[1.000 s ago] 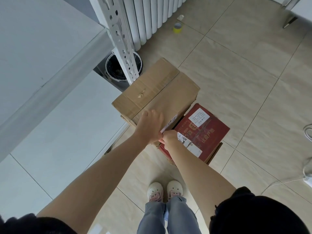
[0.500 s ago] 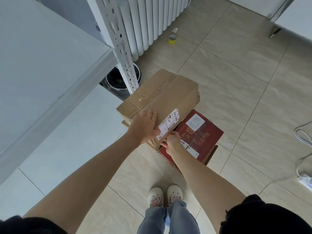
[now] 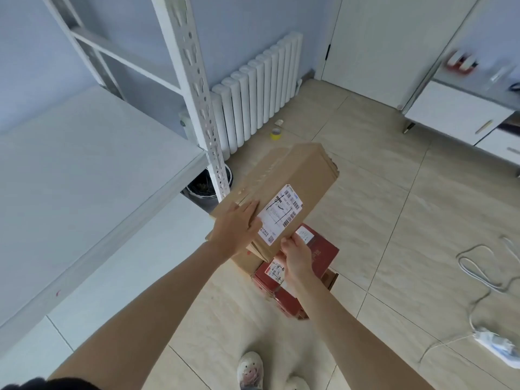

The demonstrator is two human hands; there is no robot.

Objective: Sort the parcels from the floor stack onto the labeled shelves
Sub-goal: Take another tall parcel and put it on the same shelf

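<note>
I hold a long brown cardboard parcel up in the air, tilted, with its white shipping label facing me. My left hand lies flat with straight fingers on the labelled face, just left of the label. My right hand grips the parcel's near lower corner with curled fingers. Below it, a red parcel with white labels lies on the floor, and a tan carton edge shows beside it. The white shelf board stands to the left.
A perforated white shelf post rises just left of the parcel, with a black bin behind its foot. A radiator and a yellow tape roll lie beyond. A white cable and power strip are on the right floor.
The brown parcel has risen off the red one and tipped so that its label faces me. Both hands rose with it, and my view lifted toward the wall.
</note>
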